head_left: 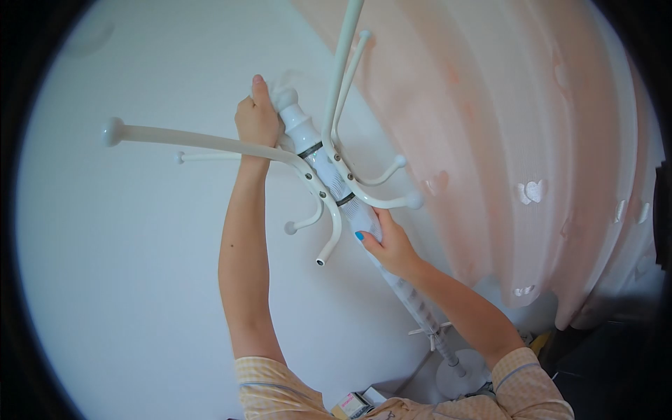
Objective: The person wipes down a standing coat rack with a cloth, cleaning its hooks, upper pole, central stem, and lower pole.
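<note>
A white coat rack [364, 222] leans across the view, its pole running from the rounded finial near the top to a round base low on the right. Curved hooks with ball tips spread from two dark bands; one lower hook ends in a bare tube. My right hand [393, 246] is closed around the pole just below the lower band, its blue thumbnail showing. Beside the finial, my left hand [257, 120] is closed with the thumb up, behind a long hook. Its fingers are turned away, and a pale scrap by the palm is too unclear to name.
A sheer pink curtain [490, 140] with small shiny hearts hangs on the right. Behind the rack is a pale wall [140, 280]. A small box [352, 405] lies at the bottom, near the rack's round base [462, 376].
</note>
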The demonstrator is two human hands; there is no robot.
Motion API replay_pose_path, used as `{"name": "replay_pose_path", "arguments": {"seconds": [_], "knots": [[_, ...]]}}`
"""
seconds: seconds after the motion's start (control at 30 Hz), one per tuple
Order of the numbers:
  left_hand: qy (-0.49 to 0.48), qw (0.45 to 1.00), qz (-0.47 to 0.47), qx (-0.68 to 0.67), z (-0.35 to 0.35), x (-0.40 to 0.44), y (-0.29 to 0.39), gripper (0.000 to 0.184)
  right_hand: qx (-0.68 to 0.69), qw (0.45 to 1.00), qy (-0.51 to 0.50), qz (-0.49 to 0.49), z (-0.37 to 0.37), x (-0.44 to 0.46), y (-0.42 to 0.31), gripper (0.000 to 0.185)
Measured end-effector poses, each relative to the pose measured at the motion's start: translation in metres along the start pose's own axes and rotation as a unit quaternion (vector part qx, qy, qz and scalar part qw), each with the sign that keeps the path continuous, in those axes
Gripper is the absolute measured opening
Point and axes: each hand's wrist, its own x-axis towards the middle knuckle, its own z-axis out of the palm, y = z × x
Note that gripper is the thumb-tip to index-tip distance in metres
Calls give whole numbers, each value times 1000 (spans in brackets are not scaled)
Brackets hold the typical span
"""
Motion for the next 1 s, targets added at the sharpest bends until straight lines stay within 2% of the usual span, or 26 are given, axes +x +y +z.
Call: {"name": "replay_pose_path", "arguments": {"seconds": [0.03,0.13,0.2,0.27,0.33,0.37,0.43,0.47,0.5,0.53,0.57,0.6,0.63,0.7,0.73,0.87,0.97,1.0], "knots": [[-10,998,-63,1,-4,2,0,55,-12,1000,-2,-8,0,0,2,57],[31,995,-63,64,-6,25,-25,55,-25,999,-10,-24,0,-1,4,58],[94,961,-159,-207,-28,35,-32,53,-23,999,-13,-29,-2,0,6,58],[173,882,-119,-422,-61,37,-27,49,-29,997,11,-69,-1,-1,6,57],[221,879,61,-418,-82,19,-19,41,-17,998,0,-53,0,-2,4,57],[220,880,62,-416,-78,8,-17,41,-7,999,-8,-37,0,-1,4,56],[249,938,186,-154,-60,-11,-20,35,-4,1000,-12,-24,-1,-2,4,56],[204,916,344,5,-55,-14,-34,36,-3,1000,-17,-11,-1,-3,4,56],[149,846,485,163,-52,-17,-46,37,-1,1000,-16,-10,-1,-3,6,56],[-14,839,531,121,-46,-23,-38,49,-10,1000,-8,-24,0,-2,7,56],[-113,830,530,130,-41,-28,-33,54,-18,999,0,-38,1,-2,8,56],[-156,839,485,193,-40,-39,-28,54,-16,999,0,-39,1,-2,7,56],[-156,838,484,195,-44,-39,-23,54,-22,999,1,-37,1,-1,6,56],[-236,827,462,218,-48,-36,-17,50,-27,999,3,-34,1,2,3,56],[-266,835,448,176,-47,-32,-14,48,-30,999,12,-43,2,2,2,55],[-294,846,429,117,-42,-28,-14,47,-27,999,18,-35,0,2,1,53],[-278,857,421,108,-41,-31,-18,51,-10,999,12,-38,-1,2,-2,52],[-245,861,429,123,-40,-33,-21,51,-10,999,9,-35,-2,2,-2,52]]}}
